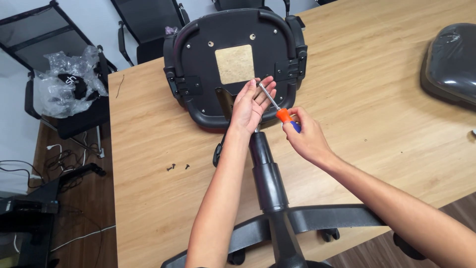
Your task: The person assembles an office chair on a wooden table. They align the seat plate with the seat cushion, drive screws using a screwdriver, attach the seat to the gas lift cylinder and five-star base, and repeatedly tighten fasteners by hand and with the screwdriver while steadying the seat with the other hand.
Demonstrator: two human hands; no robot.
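Fingers of the right hand [306, 139] grasp an orange-handled steel screwdriver [275, 105]; the left hand [250, 106], fingers released, steadies its shaft. Loose black screws [174, 167] lie apart on bare wooden table [377, 89] beside the upturned black plastic chair seat [233, 59]

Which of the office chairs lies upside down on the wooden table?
The chair seat with the square tan patch, under the left hand; the other chairs stand on the floor.
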